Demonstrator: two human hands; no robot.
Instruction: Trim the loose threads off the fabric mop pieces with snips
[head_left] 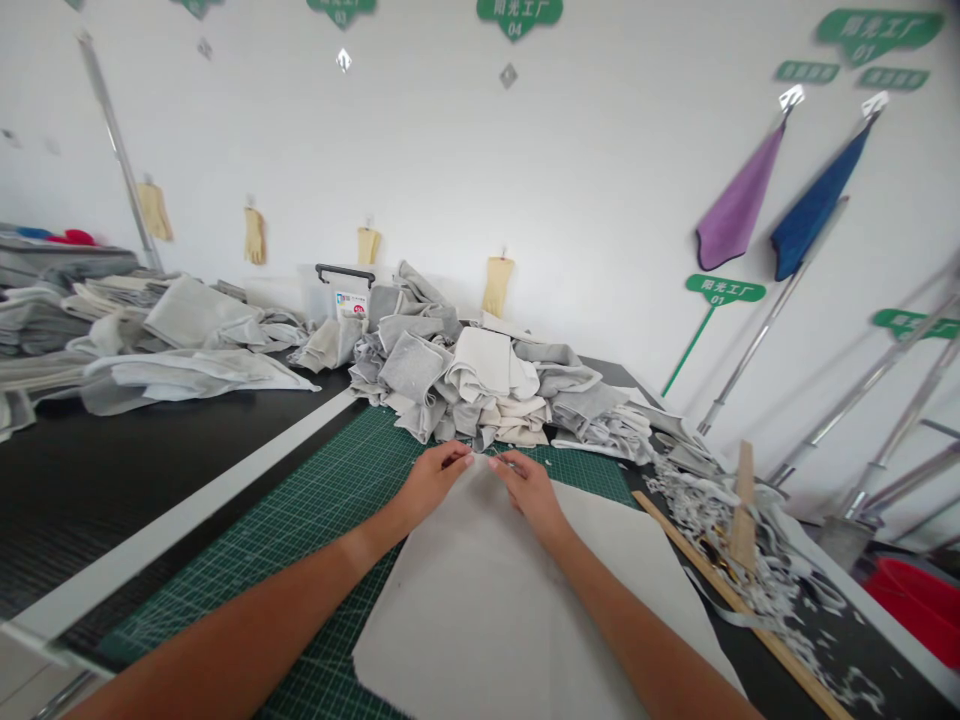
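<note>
left hand (431,483) and right hand (531,492) meet at the fingertips, pinching a thin strand, too fine to identify, at the far tip of a pale fabric sheet (487,610). sheet's long axis runs toward the body; right hand lies nearer, over it. sheet rests on a green cutting mat (330,530), grey cloth pile (450,385) just beyond.

Between the fingertips (466,461) of the left hand (431,487) and right hand (531,492), a thin bit, too small to tell. Left arm (247,640) and right arm (637,640), cut off by the bottom edge. Big cloth (487,600), cut off there too. Behind the cloth pile (465,385), a box (337,295), partly hidden. Red bucket (919,605), cut off at the right edge. Green sign (519,15), cut off at the top.
</note>
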